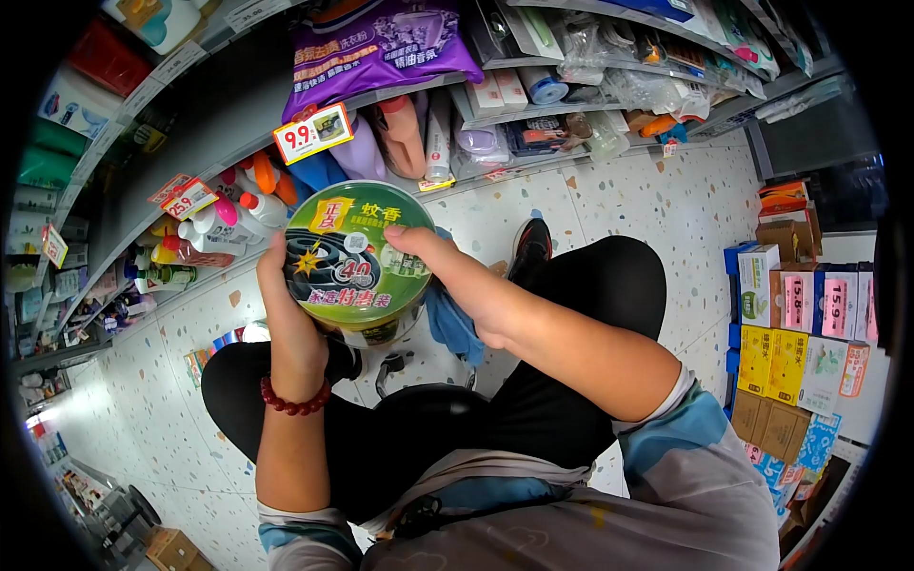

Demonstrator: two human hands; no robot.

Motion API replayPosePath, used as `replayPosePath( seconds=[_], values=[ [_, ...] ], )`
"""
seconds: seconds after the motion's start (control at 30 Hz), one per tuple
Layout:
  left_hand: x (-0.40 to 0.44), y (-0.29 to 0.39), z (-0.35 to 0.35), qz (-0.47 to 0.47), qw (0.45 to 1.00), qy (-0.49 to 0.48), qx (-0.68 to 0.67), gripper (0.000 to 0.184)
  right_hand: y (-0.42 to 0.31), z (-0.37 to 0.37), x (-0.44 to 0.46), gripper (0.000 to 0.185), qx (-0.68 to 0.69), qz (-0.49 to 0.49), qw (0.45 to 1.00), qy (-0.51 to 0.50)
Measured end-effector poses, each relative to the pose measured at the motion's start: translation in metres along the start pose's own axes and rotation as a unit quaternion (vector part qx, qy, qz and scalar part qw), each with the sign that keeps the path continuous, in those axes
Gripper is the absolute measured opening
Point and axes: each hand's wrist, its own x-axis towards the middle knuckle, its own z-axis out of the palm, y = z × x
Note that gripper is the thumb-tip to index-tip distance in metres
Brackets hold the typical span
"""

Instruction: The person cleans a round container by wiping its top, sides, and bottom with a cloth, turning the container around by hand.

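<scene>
**Shop floor (628,205) below, a tub (360,271) in both hands**

Around us lies pale, speckled flooring, with crowded shelves (228,112) curving along the front and left. At our right stands a stack of boxes (771,352), some with pink price cards. Our legs (609,295), in black, are bent and spread, and the tub is up between the knees, just short of the shelves. A purple bag (381,52) lies on the shelf beyond it.

The tub is round, with a green lid (358,249) printed with dark coils and "40". We judge it light to moderate in weight and fairly stiff, its smooth lid perhaps slippery under a thumb. If the contents are coils like those pictured, they would be brittle, so we would hold it level and avoid knocks. The best hold seems to be low on opposite sides, not by the lid alone.

Our left hand (293,328) grips the left side, thumb up at the lid's edge. Our right hand (455,285) clasps the right side, thumb on top of the lid. The other fingers are mostly hidden. A blue cloth (449,328) hangs beside the tub under the right hand; whether it is gripped, we cannot tell. Red beads (295,397) circle the left wrist.
</scene>
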Motion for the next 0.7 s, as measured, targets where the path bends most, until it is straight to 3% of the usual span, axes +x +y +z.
replayPosePath(
  seconds=[0.07, 0.1, 0.17, 0.2, 0.27, 0.37, 0.7],
  values=[
    [0.001, -0.002, -0.001, 0.013, 1.000, -0.007, -0.007, 0.038, 0.000, -0.001, 0.001, 0.079, -0.032, -0.034, 0.999, 0.022],
    [0.002, -0.004, -0.003, 0.066, 0.997, -0.014, 0.037, 0.044, 0.000, -0.001, 0.000, 0.079, -0.032, -0.034, 0.999, 0.022],
    [0.002, -0.005, -0.005, 0.118, 0.989, -0.019, 0.082, 0.050, -0.001, -0.001, -0.003, 0.112, -0.061, -0.078, 0.995, -0.011],
    [0.000, -0.004, -0.006, 0.153, 0.984, -0.059, 0.066, 0.057, -0.001, 0.000, -0.006, 0.112, -0.061, -0.078, 0.995, -0.013],
    [-0.004, 0.001, -0.006, 0.211, 0.967, -0.114, 0.087, 0.070, -0.002, 0.003, -0.012, 0.103, -0.102, -0.156, 0.982, -0.025],
    [-0.009, 0.004, -0.002, 0.217, 0.965, -0.143, 0.040, 0.075, -0.004, 0.004, -0.016, 0.093, -0.113, -0.205, 0.971, -0.053],
    [-0.009, 0.003, -0.005, 0.215, 0.968, -0.124, 0.023, 0.077, -0.009, 0.009, -0.023, 0.079, -0.137, -0.253, 0.953, -0.094]
  ],
)
